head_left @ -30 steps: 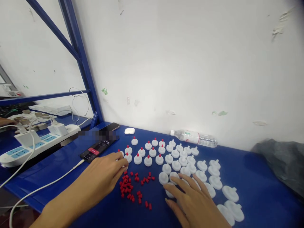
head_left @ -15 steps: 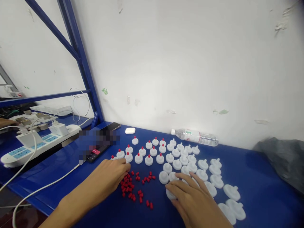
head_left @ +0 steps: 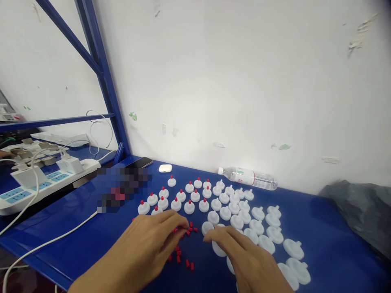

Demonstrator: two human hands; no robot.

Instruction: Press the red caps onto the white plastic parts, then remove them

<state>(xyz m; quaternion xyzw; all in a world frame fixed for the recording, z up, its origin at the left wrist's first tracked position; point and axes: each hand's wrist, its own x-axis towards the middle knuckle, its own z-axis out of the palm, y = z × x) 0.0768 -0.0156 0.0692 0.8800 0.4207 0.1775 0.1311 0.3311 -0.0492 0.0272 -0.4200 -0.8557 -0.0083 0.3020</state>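
Blue tabletop [head_left: 332,264] meets a pale, scuffed wall [head_left: 244,81] in the head view, where a clear plastic bottle [head_left: 249,178] lies on its side. In front of the bottle, round white plastic discs [head_left: 293,248] with short stems lie spread out; front-left of it sit matching red-tipped white discs [head_left: 189,208]. Further forward on that side lie small red cylindrical caps [head_left: 192,266]. Above these, the left hand [head_left: 149,240] has its fingertips nearly together; whether they pinch a cap cannot be told. The right hand [head_left: 244,252] curls over discs in front of the bottle, its hold hidden. Caps and discs look light, stiff, slick and hardly fragile: caps would probably suit a fingertip pinch, discs a hold by rim or stem.
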